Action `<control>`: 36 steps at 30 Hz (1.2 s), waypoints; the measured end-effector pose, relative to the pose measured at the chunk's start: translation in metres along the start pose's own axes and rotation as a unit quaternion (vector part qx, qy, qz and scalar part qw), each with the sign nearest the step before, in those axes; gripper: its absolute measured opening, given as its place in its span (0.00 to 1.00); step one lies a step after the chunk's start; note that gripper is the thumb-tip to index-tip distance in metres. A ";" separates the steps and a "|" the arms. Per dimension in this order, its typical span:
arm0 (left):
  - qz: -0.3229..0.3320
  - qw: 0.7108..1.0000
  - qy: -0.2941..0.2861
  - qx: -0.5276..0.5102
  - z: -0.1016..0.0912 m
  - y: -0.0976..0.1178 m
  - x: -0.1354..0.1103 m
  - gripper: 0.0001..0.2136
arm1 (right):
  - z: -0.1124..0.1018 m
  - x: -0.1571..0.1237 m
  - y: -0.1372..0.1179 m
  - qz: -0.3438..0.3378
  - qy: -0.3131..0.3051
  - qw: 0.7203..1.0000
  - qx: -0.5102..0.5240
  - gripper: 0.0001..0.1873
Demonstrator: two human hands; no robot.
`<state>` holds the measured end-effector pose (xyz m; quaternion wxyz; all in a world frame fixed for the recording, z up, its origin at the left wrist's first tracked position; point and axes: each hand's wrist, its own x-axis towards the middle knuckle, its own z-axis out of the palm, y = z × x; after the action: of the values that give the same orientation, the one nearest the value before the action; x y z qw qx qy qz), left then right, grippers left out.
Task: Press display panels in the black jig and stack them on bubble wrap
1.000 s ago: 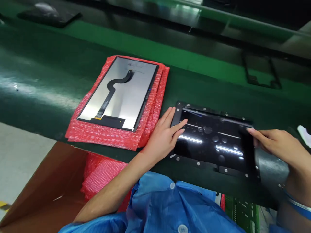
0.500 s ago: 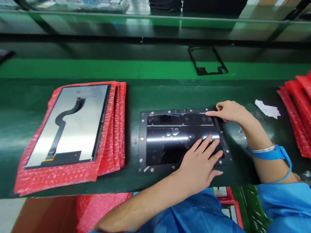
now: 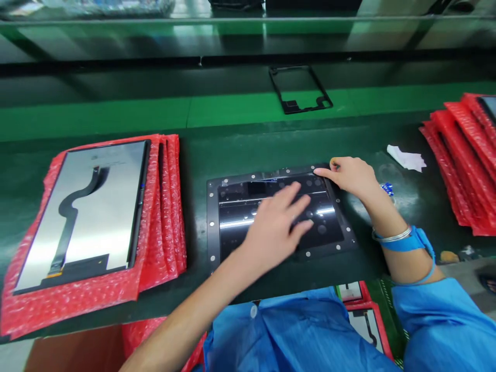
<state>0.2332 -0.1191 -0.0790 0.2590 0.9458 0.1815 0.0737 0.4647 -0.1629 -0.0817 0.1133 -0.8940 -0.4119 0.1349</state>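
Note:
A flat black frame (image 3: 213, 242) with round silver dots along its border lies on the bench, a glossy dark screen panel (image 3: 325, 232) inside it. My left hand (image 3: 277, 225), slightly blurred, is over the middle of the panel with its fingers spread and nothing in them; whether it touches the glass I cannot tell. My right hand (image 3: 351, 175) is at the frame's far right corner. Its thumb lies along the edge there, and the other fingers curl at the outer side, partly hidden. A blue wrist strap (image 3: 420, 247) is on the right wrist.
Left on the bench, a display panel (image 3: 112, 206) with a ribbon cable tops red bubble-wrap sleeves (image 3: 170, 206). More red sleeves (image 3: 461, 160) lie at the right. A thin black bezel (image 3: 289, 107) rests at the back. A white scrap (image 3: 406, 158) lies near my right hand.
My left hand has moved left across the panel, from its near right part toward the middle. My right hand stays at the corner. The whole view has shifted a little.

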 end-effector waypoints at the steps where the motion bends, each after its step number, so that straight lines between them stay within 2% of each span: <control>1: -0.047 0.998 0.036 0.031 -0.004 -0.007 0.002 0.22 | 0.003 -0.004 0.003 0.002 0.030 0.999 0.029 0.26; 3: -0.101 0.989 0.077 0.077 -0.008 -0.018 0.008 0.24 | 0.007 -0.009 0.007 0.006 0.062 0.995 0.080 0.24; 6: -0.094 0.988 0.097 0.071 -0.007 -0.028 0.016 0.23 | 0.007 -0.013 0.009 0.010 0.068 0.988 0.141 0.19; 9: -0.089 0.985 0.148 0.010 -0.007 -0.032 0.020 0.18 | 0.007 -0.014 0.006 -0.010 0.060 0.973 0.224 0.16; 12: -0.073 0.973 0.215 -0.047 -0.017 -0.030 0.016 0.13 | 0.012 -0.017 0.002 -0.035 0.024 0.947 0.318 0.27; 14: -0.045 0.966 0.239 -0.082 -0.029 -0.027 0.008 0.12 | 0.016 -0.021 -0.002 -0.043 -0.014 0.921 0.388 0.34; 16: -0.021 0.964 0.238 -0.119 -0.042 -0.028 -0.004 0.13 | 0.020 -0.025 -0.005 -0.041 -0.043 0.889 0.453 0.37; 18: -0.038 0.953 0.268 -0.136 -0.055 -0.035 -0.016 0.14 | 0.022 -0.029 -0.009 -0.033 -0.051 0.861 0.505 0.37; 21: -0.144 0.904 0.361 -0.178 -0.064 -0.053 -0.031 0.14 | 0.023 -0.033 -0.014 -0.019 -0.047 0.829 0.557 0.36; 22: -0.185 0.886 0.361 -0.224 -0.065 -0.058 -0.034 0.14 | 0.022 -0.035 -0.016 -0.015 -0.045 0.821 0.569 0.35; 25: -0.274 0.820 0.275 -0.420 -0.059 -0.068 -0.038 0.20 | 0.021 -0.039 -0.020 -0.008 -0.040 0.808 0.588 0.33; 27: -0.285 0.768 0.271 -0.506 -0.055 -0.066 -0.037 0.23 | 0.020 -0.041 -0.020 0.002 -0.041 0.802 0.596 0.31; 30: -0.283 0.712 0.343 -0.543 -0.054 -0.060 -0.035 0.23 | 0.019 -0.041 -0.016 0.001 -0.046 0.805 0.591 0.29; 32: -0.293 0.676 0.391 -0.551 -0.056 -0.059 -0.035 0.22 | 0.016 -0.041 -0.013 -0.029 -0.069 0.818 0.571 0.30; 34: -0.302 0.639 0.442 -0.552 -0.057 -0.061 -0.036 0.22 | 0.012 -0.042 -0.010 -0.063 -0.138 0.825 0.545 0.29; 36: -0.308 0.608 0.483 -0.550 -0.058 -0.064 -0.036 0.21 | 0.008 -0.045 -0.010 -0.080 -0.223 0.817 0.525 0.27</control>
<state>0.1665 -0.0542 -0.0641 0.6131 0.3407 0.4861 0.5214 0.4272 -0.1904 -0.0795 0.4812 -0.6079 -0.3630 0.5168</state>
